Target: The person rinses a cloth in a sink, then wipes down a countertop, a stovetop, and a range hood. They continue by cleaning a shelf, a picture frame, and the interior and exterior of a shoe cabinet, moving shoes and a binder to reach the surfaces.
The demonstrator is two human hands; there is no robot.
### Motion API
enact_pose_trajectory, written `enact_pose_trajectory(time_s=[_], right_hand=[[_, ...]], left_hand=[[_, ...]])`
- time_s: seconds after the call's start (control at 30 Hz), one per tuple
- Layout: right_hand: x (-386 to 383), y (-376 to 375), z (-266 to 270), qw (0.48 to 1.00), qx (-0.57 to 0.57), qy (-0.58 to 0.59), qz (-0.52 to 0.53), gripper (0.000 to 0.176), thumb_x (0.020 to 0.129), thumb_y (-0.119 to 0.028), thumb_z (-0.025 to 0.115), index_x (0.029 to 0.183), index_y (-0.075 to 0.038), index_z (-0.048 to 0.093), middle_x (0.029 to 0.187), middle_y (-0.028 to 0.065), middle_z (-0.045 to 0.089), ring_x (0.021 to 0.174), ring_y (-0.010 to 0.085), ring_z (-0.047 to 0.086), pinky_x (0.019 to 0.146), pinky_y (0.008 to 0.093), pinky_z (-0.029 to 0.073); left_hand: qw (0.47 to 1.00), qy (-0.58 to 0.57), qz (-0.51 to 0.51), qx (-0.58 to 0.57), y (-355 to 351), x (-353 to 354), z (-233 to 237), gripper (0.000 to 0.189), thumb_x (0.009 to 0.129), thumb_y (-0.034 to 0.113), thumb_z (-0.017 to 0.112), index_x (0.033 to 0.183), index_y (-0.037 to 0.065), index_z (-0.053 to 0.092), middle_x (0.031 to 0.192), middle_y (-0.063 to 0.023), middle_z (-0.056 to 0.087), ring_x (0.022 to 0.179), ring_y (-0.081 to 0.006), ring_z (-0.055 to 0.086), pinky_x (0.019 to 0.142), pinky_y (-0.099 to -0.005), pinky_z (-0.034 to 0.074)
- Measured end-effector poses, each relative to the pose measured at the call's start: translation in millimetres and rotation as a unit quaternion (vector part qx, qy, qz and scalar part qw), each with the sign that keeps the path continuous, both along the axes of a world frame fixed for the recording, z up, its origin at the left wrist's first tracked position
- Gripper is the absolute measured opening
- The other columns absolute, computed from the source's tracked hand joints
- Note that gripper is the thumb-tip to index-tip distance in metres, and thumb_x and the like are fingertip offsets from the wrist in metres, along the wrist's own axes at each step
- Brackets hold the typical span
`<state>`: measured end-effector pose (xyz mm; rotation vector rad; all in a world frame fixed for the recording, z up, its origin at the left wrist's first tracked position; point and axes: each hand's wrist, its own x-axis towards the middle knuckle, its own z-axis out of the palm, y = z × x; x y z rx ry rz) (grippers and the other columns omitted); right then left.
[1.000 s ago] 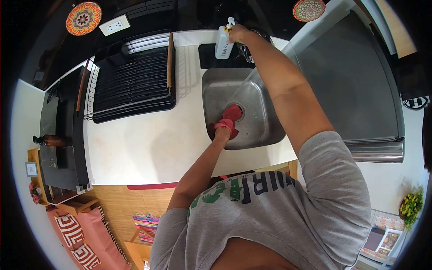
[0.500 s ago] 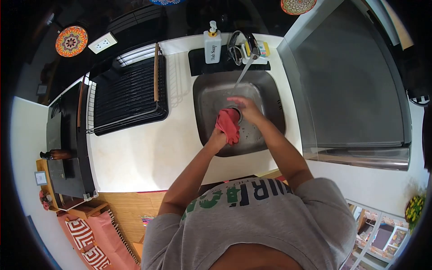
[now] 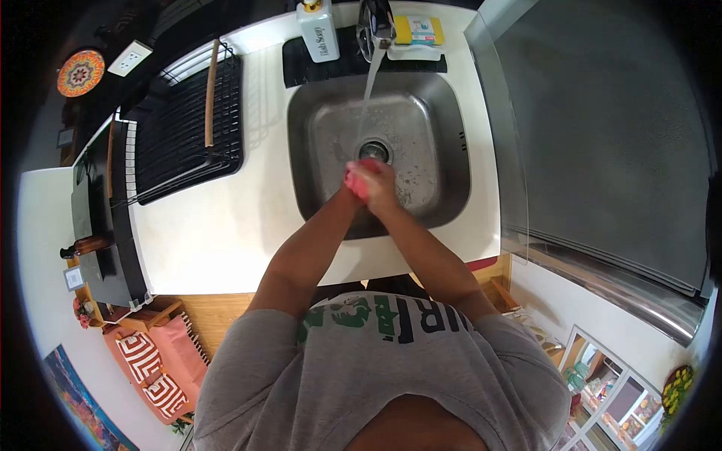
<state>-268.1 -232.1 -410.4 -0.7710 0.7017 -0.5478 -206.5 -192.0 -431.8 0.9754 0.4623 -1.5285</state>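
A bunched red cloth (image 3: 359,186) is squeezed between my two hands over the sink (image 3: 331,143), just below the drain (image 3: 374,151). My right hand (image 3: 381,183) wraps over the cloth from the right, its fingers closed and slightly blurred. Pressed against it from the left is my left hand (image 3: 350,190), closed on the same cloth and largely hidden. From the faucet (image 3: 376,30), a stream of water (image 3: 368,86) falls into the sink beyond my hands.
Behind the sink, a dish soap bottle (image 3: 319,31) and a yellow sponge pack (image 3: 418,31) stand on a black mat (image 3: 297,69). A black dish rack (image 3: 192,135) sits on the counter at left. A dark panel (image 3: 609,128) with a clear edge borders the right.
My right hand, apart from the cloth with fingers spread before, has come down and closed on it with my left. The view has shifted, and the water still runs.
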Motion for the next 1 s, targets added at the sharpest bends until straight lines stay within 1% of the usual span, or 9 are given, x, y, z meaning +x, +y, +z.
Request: enact_pose_trajectory(time_s=[0.23, 0.33, 0.4, 0.5, 0.67, 0.73, 0.77, 0.87, 1.0], right_hand=[[-1.1, -64.2, -35.2, 0.841, -0.429, 0.316, -0.094, 0.027, 0.075, -0.029, 0.067, 0.072, -0.002, 0.062, 0.065, 0.015, 0.062, 0.064, 0.0293, 0.062, 0.059, 0.0366, 0.047], [-8.0, -26.2, -4.3, 0.857, -0.484, 0.18, -0.001, 0.017, 0.075, -0.017, 0.065, 0.08, -0.001, 0.064, 0.065, 0.0096, 0.062, 0.059, 0.0159, 0.058, 0.057, 0.0298, 0.045], [-8.7, -27.7, -26.8, 0.862, -0.46, 0.213, -0.004, 0.024, 0.074, -0.026, 0.066, 0.08, -0.002, 0.064, 0.07, 0.0152, 0.062, 0.064, 0.0251, 0.059, 0.059, 0.0335, 0.046], [-18.8, -53.2, -16.3, 0.808, -0.443, 0.382, 0.078, 0.035, 0.075, -0.037, 0.066, 0.089, -0.005, 0.064, 0.082, 0.0163, 0.064, 0.072, 0.0293, 0.063, 0.066, 0.0346, 0.048], [-58.4, -94.6, 21.3, 0.902, -0.167, 0.218, 0.334, 0.03, 0.081, -0.025, 0.064, 0.1, -0.002, 0.062, 0.086, 0.0008, 0.062, 0.078, 0.0101, 0.056, 0.074, 0.0244, 0.045], [-74.1, -113.8, 36.2, 0.912, -0.204, 0.207, 0.288, 0.03, 0.078, -0.02, 0.066, 0.098, 0.001, 0.062, 0.089, 0.0039, 0.063, 0.083, 0.0113, 0.057, 0.079, 0.025, 0.044], [-79.1, -116.6, 50.4, 0.911, -0.234, 0.215, 0.262, 0.029, 0.076, -0.017, 0.068, 0.095, 0.003, 0.062, 0.092, 0.0071, 0.063, 0.087, 0.013, 0.058, 0.081, 0.0255, 0.044], [-86.1, -109.3, 49.2, 0.971, -0.189, 0.066, 0.134, 0.027, 0.076, -0.014, 0.066, 0.096, 0.004, 0.061, 0.102, 0.0114, 0.061, 0.093, 0.0177, 0.059, 0.084, 0.0283, 0.044], [-59.0, -57.1, 55.7, 0.997, -0.066, -0.026, 0.038, 0.03, 0.076, -0.012, 0.065, 0.099, 0.005, 0.056, 0.098, 0.0128, 0.06, 0.088, 0.0204, 0.06, 0.081, 0.0315, 0.047]], left_hand=[[0.994, -0.084, -0.075, -0.009, -28.2, -13.0, -28.2, 0.036, 0.08, 0.034, 0.061, 0.1, 0.005, 0.053, 0.089, -0.0097, 0.057, 0.074, -0.0234, 0.058, 0.063, -0.0357, 0.049], [0.987, 0.087, 0.07, -0.119, -32.7, -10.6, -45.0, 0.031, 0.089, 0.038, 0.046, 0.095, 0.009, 0.055, 0.083, -0.0086, 0.06, 0.064, -0.0236, 0.059, 0.05, -0.0402, 0.049], [0.867, -0.314, -0.149, -0.357, -20.5, -3.0, -54.4, 0.031, 0.089, 0.036, 0.047, 0.098, 0.008, 0.056, 0.086, -0.0093, 0.061, 0.071, -0.0236, 0.062, 0.049, -0.0373, 0.051], [0.966, -0.105, -0.212, -0.102, -12.0, 14.5, 5.5, 0.034, 0.088, 0.037, 0.047, 0.102, 0.006, 0.054, 0.098, -0.0119, 0.059, 0.084, -0.0258, 0.061, 0.06, -0.0374, 0.053], [0.974, -0.213, -0.076, -0.029, -2.6, 33.3, 41.7, 0.053, 0.086, 0.031, 0.056, 0.129, 0.004, 0.041, 0.113, -0.0167, 0.052, 0.102, -0.0245, 0.056, 0.069, -0.0372, 0.053], [0.732, -0.496, -0.432, -0.176, 11.0, 44.2, 18.5, 0.069, 0.08, 0.036, 0.063, 0.134, 0.003, 0.034, 0.118, -0.0152, 0.052, 0.102, -0.0229, 0.055, 0.074, -0.0399, 0.051], [0.733, -0.499, -0.428, -0.173, 13.1, 45.6, 25.0, 0.069, 0.08, 0.036, 0.063, 0.134, 0.003, 0.034, 0.118, -0.0152, 0.052, 0.102, -0.0229, 0.055, 0.074, -0.0399, 0.051], [0.827, -0.403, -0.356, -0.165, 16.6, 43.5, 22.7, 0.068, 0.078, 0.042, 0.063, 0.129, 0.003, 0.04, 0.119, -0.0142, 0.053, 0.102, -0.0252, 0.056, 0.084, -0.0412, 0.047], [0.966, 0.108, 0.043, -0.23, 0.1, 17.8, 1.1, 0.043, 0.084, 0.037, 0.055, 0.11, 0.003, 0.053, 0.101, -0.0127, 0.062, 0.094, -0.0242, 0.059, 0.087, -0.0369, 0.046]])
